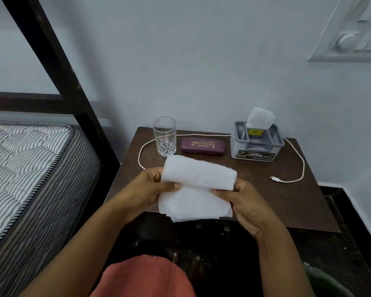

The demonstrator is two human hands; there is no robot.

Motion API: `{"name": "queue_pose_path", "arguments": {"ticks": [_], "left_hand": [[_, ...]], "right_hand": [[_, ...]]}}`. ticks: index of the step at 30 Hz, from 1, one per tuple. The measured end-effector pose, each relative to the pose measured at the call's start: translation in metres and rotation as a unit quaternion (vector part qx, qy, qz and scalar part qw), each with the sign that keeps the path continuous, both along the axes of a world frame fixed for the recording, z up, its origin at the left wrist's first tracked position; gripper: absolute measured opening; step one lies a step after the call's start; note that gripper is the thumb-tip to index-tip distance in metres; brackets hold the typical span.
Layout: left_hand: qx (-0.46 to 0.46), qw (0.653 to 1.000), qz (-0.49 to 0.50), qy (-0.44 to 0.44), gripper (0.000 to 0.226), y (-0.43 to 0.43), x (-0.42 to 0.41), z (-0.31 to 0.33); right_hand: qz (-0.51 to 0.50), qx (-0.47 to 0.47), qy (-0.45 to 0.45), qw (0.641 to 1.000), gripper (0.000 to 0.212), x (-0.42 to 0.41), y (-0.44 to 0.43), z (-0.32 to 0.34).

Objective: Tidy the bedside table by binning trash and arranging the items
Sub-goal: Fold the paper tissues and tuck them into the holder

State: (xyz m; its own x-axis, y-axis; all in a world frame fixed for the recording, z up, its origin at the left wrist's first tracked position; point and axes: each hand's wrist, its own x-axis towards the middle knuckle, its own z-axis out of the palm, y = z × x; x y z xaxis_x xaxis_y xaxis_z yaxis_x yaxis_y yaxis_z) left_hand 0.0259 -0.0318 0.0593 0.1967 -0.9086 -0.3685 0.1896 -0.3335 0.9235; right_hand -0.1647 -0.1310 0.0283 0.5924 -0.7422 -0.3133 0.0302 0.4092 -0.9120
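Observation:
I hold a white tissue (196, 189) folded over itself above the front of the dark wooden bedside table (287, 200). My left hand (146, 189) pinches its left edge and my right hand (246, 202) pinches its right edge. On the table behind it stand an empty clear glass (164, 136), a maroon spectacle case (203, 146) and a grey tissue box (257, 142) with a white tissue sticking up from it. A white charging cable (296, 159) loops around these items, its plug end lying at the right.
A striped mattress (30, 168) on a dark bed frame (58, 67) stands close on the left. The pale wall runs right behind the table. A white switch panel (349, 33) hangs at the upper right. Dark floor lies to the right of the table.

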Motion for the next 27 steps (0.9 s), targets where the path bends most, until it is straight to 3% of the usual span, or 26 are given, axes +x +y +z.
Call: {"name": "queue_pose_path", "arguments": {"ticks": [5,8,12,15,18,22,25,27], "left_hand": [[-0.019,0.999,-0.014,0.041,0.043,0.0,-0.001,0.004],[-0.008,0.997,0.009,0.074,0.027,0.001,-0.002,0.004],[0.039,0.975,0.08,0.202,0.034,-0.002,-0.001,0.002],[0.074,0.966,0.058,0.241,0.033,-0.005,0.001,0.006],[0.107,0.983,0.0,0.147,0.055,-0.012,-0.002,0.012],[0.093,0.989,-0.111,-0.014,0.034,-0.019,-0.015,0.021],[0.078,0.991,-0.09,-0.054,0.034,-0.023,-0.021,0.02],[0.059,0.994,-0.065,-0.065,0.032,-0.026,-0.025,0.016]], "right_hand": [[0.005,-0.062,0.026,0.998,0.042,-0.001,0.002,0.004],[0.004,-0.077,0.023,0.997,0.04,-0.001,0.001,0.01],[0.005,-0.109,0.022,0.994,0.035,-0.003,0.0,0.018],[0.009,-0.135,0.029,0.99,0.036,-0.006,-0.001,0.022],[0.017,-0.136,0.023,0.99,0.034,-0.009,0.0,0.028],[0.028,-0.137,0.037,0.99,0.035,-0.017,0.001,0.037],[-0.013,-0.08,0.014,0.997,0.022,-0.019,-0.002,0.038],[-0.044,-0.01,-0.004,0.999,0.032,-0.022,-0.006,0.035]]}}
